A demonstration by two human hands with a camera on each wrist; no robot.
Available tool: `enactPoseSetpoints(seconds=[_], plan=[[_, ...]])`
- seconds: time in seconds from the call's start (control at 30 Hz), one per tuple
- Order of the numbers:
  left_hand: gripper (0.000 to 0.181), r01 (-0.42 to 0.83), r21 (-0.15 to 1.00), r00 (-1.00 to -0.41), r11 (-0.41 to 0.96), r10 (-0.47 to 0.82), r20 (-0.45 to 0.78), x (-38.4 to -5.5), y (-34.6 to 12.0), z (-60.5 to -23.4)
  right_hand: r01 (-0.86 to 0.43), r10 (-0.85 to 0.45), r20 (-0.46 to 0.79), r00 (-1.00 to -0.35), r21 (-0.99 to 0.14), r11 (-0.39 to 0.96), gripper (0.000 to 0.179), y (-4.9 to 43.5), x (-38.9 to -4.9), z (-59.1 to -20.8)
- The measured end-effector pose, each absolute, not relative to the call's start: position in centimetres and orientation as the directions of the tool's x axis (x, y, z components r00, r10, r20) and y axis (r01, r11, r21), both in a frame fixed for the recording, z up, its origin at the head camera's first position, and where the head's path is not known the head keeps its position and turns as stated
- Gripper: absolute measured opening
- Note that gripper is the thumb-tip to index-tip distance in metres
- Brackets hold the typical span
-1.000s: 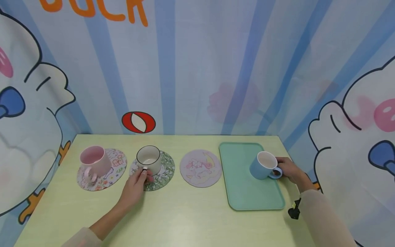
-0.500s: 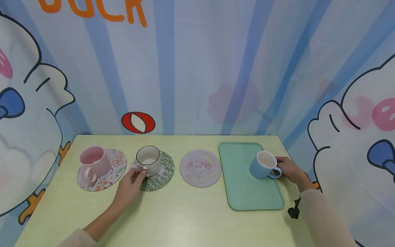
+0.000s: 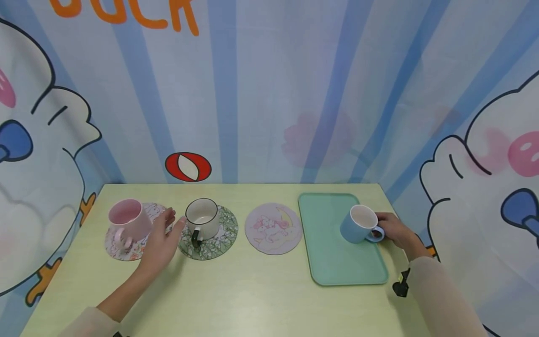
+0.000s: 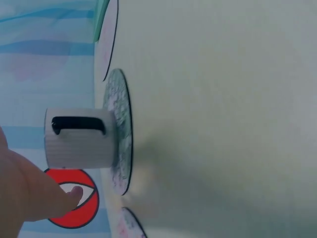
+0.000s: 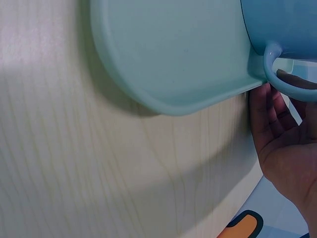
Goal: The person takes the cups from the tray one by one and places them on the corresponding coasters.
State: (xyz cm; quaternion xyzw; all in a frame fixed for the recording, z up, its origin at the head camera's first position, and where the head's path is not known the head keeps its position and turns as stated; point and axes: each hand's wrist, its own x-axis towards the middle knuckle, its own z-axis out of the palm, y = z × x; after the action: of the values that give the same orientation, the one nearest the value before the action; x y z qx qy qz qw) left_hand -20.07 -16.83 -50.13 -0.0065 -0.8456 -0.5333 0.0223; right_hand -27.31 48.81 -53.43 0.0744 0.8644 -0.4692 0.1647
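My left hand (image 3: pixel 160 243) is open between the pink mug (image 3: pixel 130 222) and the white mug (image 3: pixel 203 217), its thumb apart from the white mug's black handle (image 3: pixel 195 238). The white mug stands upright on a green patterned round mat (image 3: pixel 225 241). In the left wrist view the left thumb (image 4: pixel 54 198) shows below that mug. On the right, my right hand (image 3: pixel 393 229) holds the right edge of the green tray (image 3: pixel 332 267), thumb over the rim and fingers beneath it. Upright on the tray is a blue mug (image 3: pixel 355 229), its handle (image 5: pixel 277 82) in front of the right hand.
The pink mug stands on a flowered round mat (image 3: pixel 136 252). A lilac round mat (image 3: pixel 273 229) lies between the white mug and the tray. A striped cartoon curtain (image 3: pixel 261 93) hangs behind the pale yellow table (image 3: pixel 236 299).
My left hand lets go of the white mug's handle and moves left, its fingers opening out. The white mug stays where it was, and my right hand keeps its place.
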Motion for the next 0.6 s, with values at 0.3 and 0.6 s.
enactPoseSetpoints(seconds=[0.3,0.6], plan=[[0.079,0.109,0.891,-0.994,0.441,0.029,0.108,-20.8,-17.7,-48.5,0.277,-0.047,-0.350,-0.936,-0.809,0.518,0.043,48.7,-27.2,-53.4],[0.077,0.191,0.863,-0.981,0.468,0.059,0.186,-21.3,-16.8,-47.5,0.267,-0.048,-0.341,-0.939,-0.809,0.524,0.045,48.6,-27.2,-53.2]])
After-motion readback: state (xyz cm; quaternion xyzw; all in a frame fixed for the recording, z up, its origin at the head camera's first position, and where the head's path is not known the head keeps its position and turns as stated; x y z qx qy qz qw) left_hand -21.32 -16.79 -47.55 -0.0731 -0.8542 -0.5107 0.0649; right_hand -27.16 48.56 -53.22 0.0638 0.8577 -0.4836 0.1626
